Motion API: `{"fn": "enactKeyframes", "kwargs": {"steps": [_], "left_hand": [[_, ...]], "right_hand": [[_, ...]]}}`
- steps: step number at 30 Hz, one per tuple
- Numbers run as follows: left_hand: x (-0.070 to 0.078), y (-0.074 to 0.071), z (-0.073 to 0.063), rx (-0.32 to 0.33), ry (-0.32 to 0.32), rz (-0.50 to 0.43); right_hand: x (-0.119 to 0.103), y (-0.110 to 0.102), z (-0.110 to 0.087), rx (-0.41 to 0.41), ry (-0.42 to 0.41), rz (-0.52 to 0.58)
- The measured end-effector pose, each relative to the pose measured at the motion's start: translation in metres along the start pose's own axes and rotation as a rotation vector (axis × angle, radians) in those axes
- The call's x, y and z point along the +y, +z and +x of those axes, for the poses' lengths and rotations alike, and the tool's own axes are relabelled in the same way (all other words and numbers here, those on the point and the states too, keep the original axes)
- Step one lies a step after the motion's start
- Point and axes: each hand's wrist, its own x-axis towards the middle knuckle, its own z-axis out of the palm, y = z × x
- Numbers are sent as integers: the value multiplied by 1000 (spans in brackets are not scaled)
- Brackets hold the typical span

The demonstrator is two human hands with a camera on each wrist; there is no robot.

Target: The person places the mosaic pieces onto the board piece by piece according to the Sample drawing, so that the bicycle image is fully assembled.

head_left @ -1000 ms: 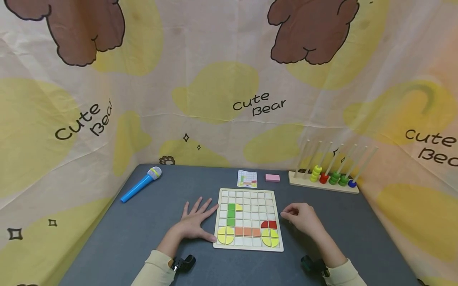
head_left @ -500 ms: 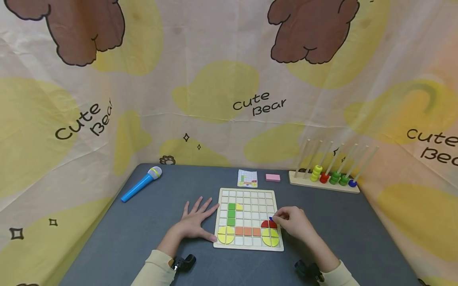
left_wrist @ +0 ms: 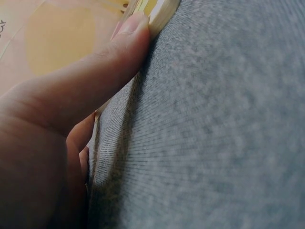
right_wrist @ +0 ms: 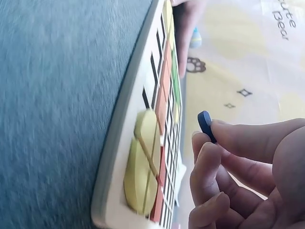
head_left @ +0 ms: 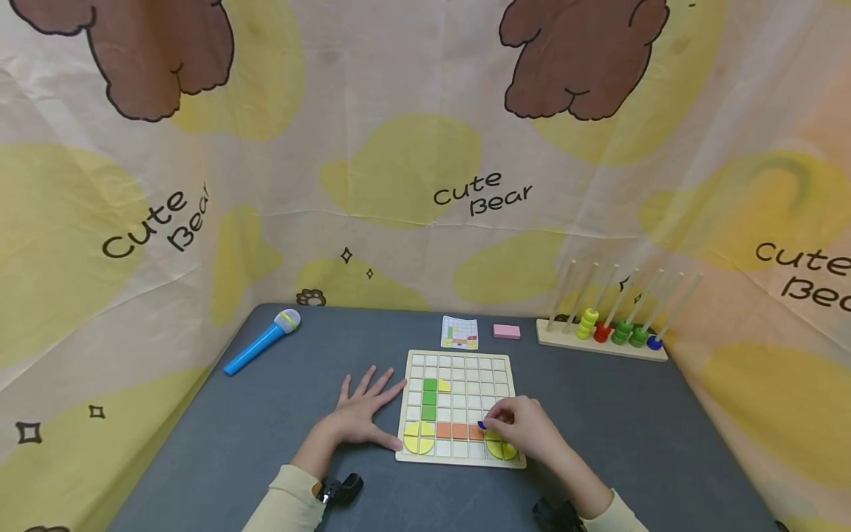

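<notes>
Between thumb and fingertips my right hand [head_left: 525, 430] pinches a small dark blue tile [right_wrist: 205, 126], above the lower right of a wooden grid board [head_left: 459, 462]. My left hand [head_left: 357, 418] lies spread on the left, its thumb [left_wrist: 105, 62] and a fingertip at the board's edge. Set in the grid are a column of green squares [head_left: 429, 400], a small yellow piece [head_left: 444, 386], a row of orange squares [head_left: 459, 431] and yellow quarter pieces forming a circle [head_left: 419, 437] in each lower corner. Red pieces [right_wrist: 158, 207] show in the right wrist view; the right hand hides them from the head camera.
Behind the board lie a printed pattern card [head_left: 459, 333] and a pink block [head_left: 507, 332]. A bead counting rack [head_left: 601, 349] stands at the back right. At the back left is a blue toy microphone [head_left: 262, 346]. A printed cloth hangs behind the dark table [head_left: 219, 443].
My right hand has come left from beside the board to over its lower right part, carrying the blue tile. The left hand has stayed in place.
</notes>
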Motion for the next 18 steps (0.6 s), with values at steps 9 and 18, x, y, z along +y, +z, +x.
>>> {"fn": "enactKeyframes", "kwargs": {"steps": [9,18], "left_hand": [[0,0,1,4,0,2],[-1,0,1,11,12,-2]], "right_hand": [[-9,19,0,-42,-94,-80],[-13,37,0,-52,-142,-127]]}}
